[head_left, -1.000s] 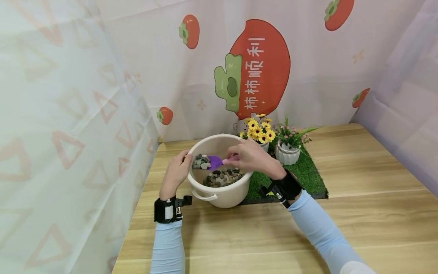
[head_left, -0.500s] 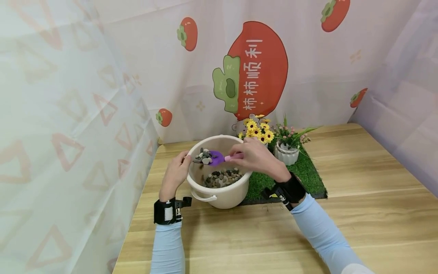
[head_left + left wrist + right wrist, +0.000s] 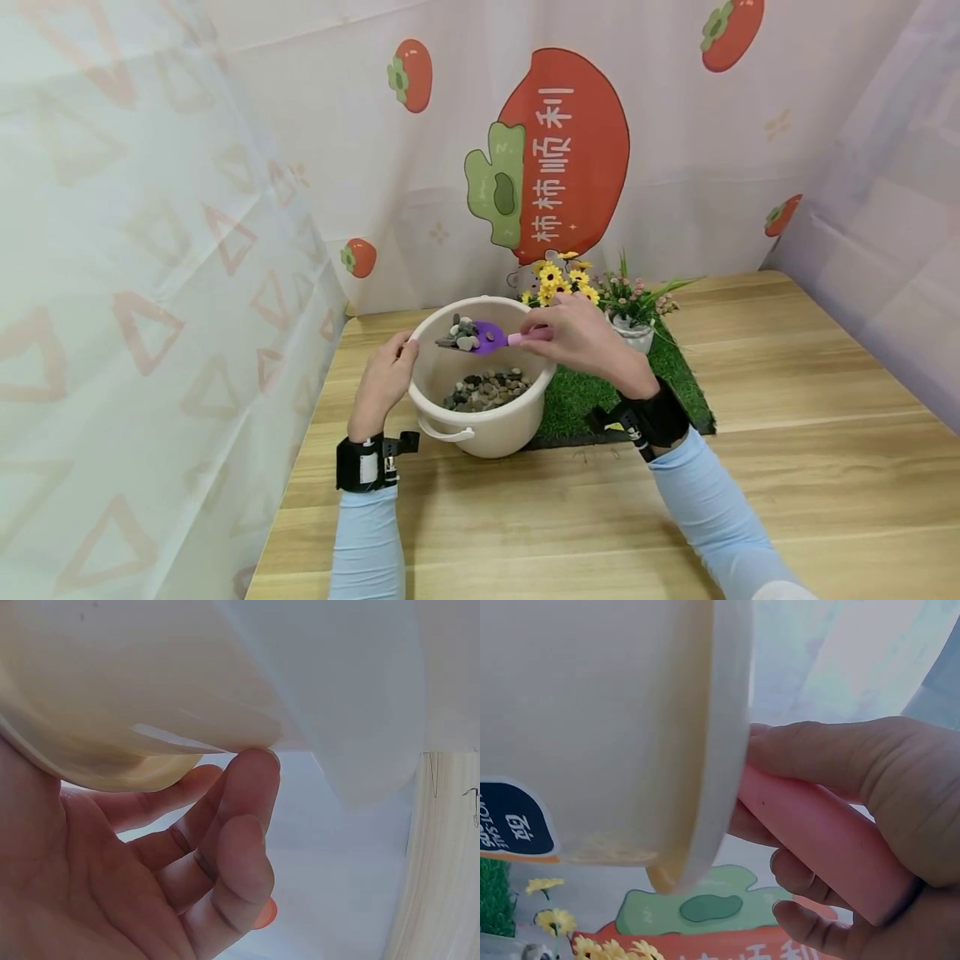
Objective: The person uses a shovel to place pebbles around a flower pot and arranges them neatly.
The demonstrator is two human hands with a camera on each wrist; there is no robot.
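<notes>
A cream plastic bucket [image 3: 506, 437] stands on the table with a bed of mixed pebbles [image 3: 489, 390] at its bottom. My left hand [image 3: 382, 379] holds the bucket's left rim; in the left wrist view its curled fingers [image 3: 251, 784] lie against the outside, under the rim. My right hand [image 3: 585, 337] grips the pink handle [image 3: 832, 844] of a small purple-bladed shovel [image 3: 491, 336]. Grey and white pebbles [image 3: 459, 335] are heaped on the blade, which is held over the bucket's mouth, above the pebble bed. The white bail handle [image 3: 448, 432] hangs down at the bucket's front.
Right of the bucket lies an artificial grass mat [image 3: 678, 387]. Yellow flowers [image 3: 555, 279] and a white pot [image 3: 633, 333] with a pink-flowered plant stand there, partly behind the right hand. The wooden table [image 3: 525, 517] meets patterned cloth at the back and left.
The shovel with its pebbles has risen and shifted right inside the bucket's mouth, the right hand moving with it. The left hand keeps its place on the rim.
</notes>
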